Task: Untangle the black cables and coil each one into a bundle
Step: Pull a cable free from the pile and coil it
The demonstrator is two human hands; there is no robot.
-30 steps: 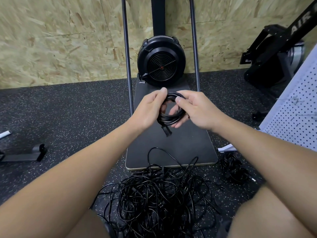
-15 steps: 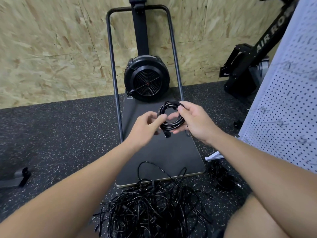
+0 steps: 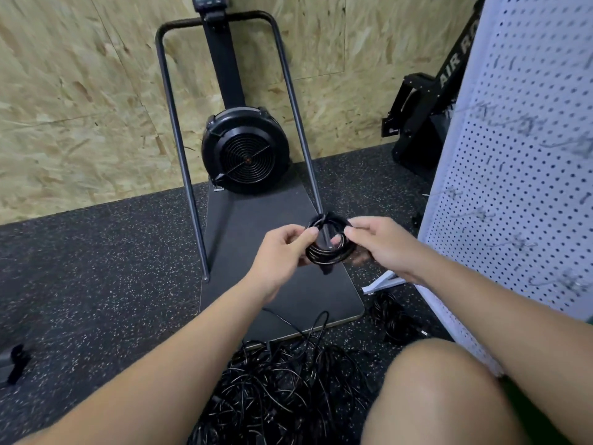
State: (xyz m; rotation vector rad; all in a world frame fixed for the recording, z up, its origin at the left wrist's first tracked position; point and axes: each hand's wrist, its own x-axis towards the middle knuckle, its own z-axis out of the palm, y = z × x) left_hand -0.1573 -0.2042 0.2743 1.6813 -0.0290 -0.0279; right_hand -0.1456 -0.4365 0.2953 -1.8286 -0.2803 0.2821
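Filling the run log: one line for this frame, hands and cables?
left hand: holds coiled cable | right hand: holds same coil | tangled pile: on floor, untouched | small bundle: on floor by pegboard

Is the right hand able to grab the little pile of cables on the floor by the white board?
Probably not right away. The right hand and left hand both grip the coiled cable. Nothing covers the small cable pile, below it.

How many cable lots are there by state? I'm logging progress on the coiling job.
Coil held in both hands: 1, the coiled cable, between left hand and right hand
Coiled bundle on floor: 1
Tangled pile: 1
Total: 3
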